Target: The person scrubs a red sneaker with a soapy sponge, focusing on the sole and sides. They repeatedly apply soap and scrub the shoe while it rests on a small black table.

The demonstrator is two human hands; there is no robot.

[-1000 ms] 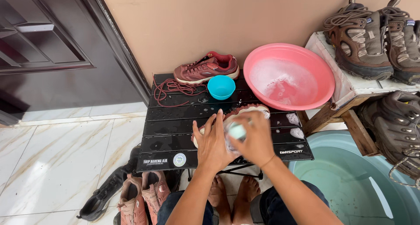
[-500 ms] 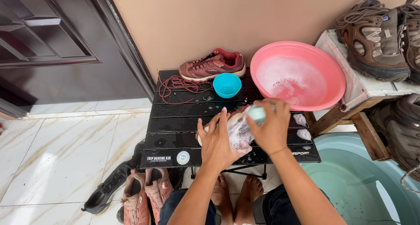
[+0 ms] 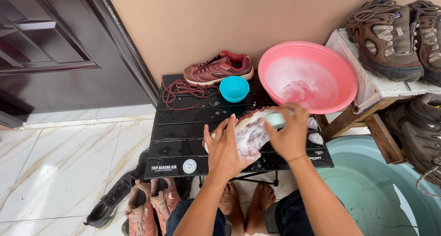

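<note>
White tiled floor and a beige wall surround the black folding table [image 3: 183, 130], which is wet. On the table, at its front right part, lies the soapy shoe [image 3: 250, 135], covered with foam. My left hand [image 3: 223, 148] presses on the shoe with spread fingers and holds it down. My right hand [image 3: 289, 135] grasps a pale green brush [image 3: 276, 120] against the shoe. Behind the shoe, at the back of the table, are a small blue bowl [image 3: 234, 88], a red sneaker [image 3: 218, 69] and loose red laces [image 3: 181, 89]. At the table's back right corner sits a pink basin [image 3: 335, 61] with soapy water
</note>
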